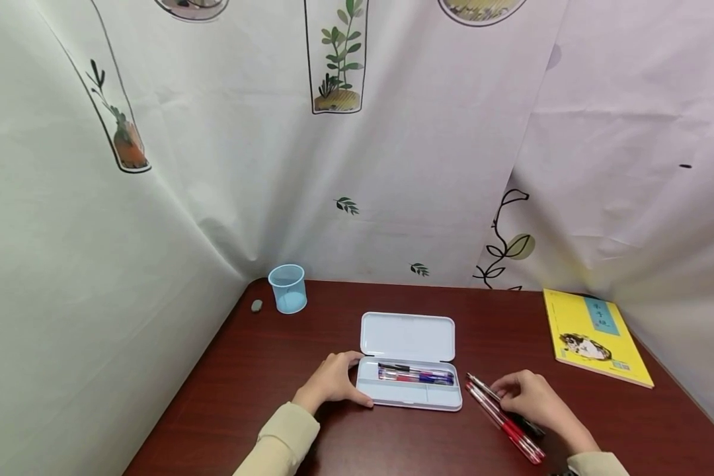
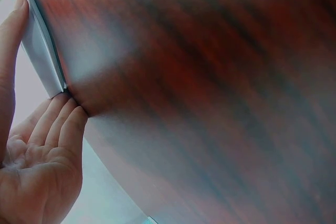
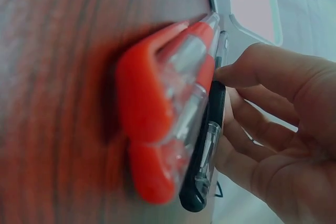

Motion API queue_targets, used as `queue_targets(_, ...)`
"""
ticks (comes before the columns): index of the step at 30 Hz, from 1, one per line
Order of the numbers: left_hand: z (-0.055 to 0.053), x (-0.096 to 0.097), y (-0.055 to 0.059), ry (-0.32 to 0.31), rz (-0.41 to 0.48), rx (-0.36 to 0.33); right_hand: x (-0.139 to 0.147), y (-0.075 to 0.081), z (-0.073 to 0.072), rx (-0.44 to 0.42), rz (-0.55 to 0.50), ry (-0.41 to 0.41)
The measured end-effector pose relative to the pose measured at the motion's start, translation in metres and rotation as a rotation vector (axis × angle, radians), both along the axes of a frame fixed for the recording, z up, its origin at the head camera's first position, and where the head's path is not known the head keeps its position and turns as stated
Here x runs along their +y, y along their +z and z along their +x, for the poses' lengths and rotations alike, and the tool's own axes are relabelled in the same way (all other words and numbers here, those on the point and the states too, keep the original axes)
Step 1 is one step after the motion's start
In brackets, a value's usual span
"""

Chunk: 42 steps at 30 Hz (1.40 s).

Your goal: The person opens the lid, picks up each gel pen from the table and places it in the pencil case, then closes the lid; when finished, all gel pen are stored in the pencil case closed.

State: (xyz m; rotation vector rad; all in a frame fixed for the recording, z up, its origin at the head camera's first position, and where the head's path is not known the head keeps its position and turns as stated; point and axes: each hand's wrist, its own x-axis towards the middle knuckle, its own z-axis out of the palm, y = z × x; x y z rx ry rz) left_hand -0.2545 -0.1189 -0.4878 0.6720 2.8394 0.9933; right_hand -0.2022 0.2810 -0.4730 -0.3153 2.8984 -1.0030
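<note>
A white pencil case (image 1: 387, 395) lies with its lid (image 1: 407, 336) folded back, and several pens (image 1: 415, 375) fill its upper compartment. My left hand (image 1: 331, 379) holds the case's left end, thumb at the near edge and fingers at the far corner. In the left wrist view, the thumb of the left hand (image 2: 42, 166) lies along the case (image 2: 42, 51). To the right of the case, my right hand (image 1: 526, 396) pinches a black pen (image 3: 216, 100) between thumb and fingers. Red-capped pens (image 1: 514, 433) lie on the table right beside it.
At the back left of the dark red table (image 1: 214, 416) stand a light blue cup (image 1: 288, 294) and a small grey stone-like piece (image 1: 256, 305). A yellow book (image 1: 595, 340) lies at the right. A printed white cloth (image 1: 404, 165) hangs behind the table and along its sides.
</note>
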Motion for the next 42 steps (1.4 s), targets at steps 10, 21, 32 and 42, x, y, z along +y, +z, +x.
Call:
queue_targets(10,0.0,0.0,-0.001,0.0,-0.012,0.012,-0.003,0.003,-0.007,0.002,-0.041,0.006)
queue_targets(21,0.001,0.0,0.0,0.004,-0.003,0.009,-0.013,0.01,-0.014,0.013,-0.045,0.02)
queue_targets(32,0.0,0.0,-0.003,0.012,-0.012,0.01,-0.034,0.015,-0.027,0.06,-0.06,0.071)
queue_targets(42,0.002,0.0,-0.001,0.009,0.0,0.005,-0.055,0.021,-0.038,0.044,-0.076,0.063)
